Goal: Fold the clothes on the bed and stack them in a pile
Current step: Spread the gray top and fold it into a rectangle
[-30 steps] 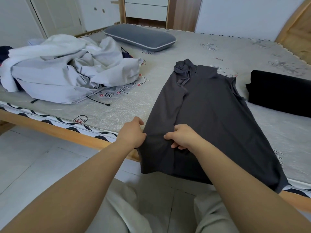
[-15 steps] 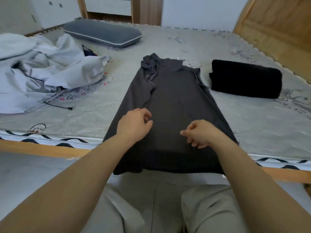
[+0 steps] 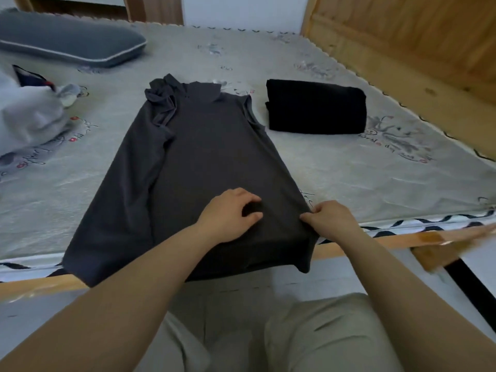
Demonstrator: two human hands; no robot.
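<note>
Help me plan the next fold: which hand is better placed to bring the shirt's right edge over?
Right. The right hand already pinches the shirt at its right hem corner; the left hand rests mid-hem.
</note>
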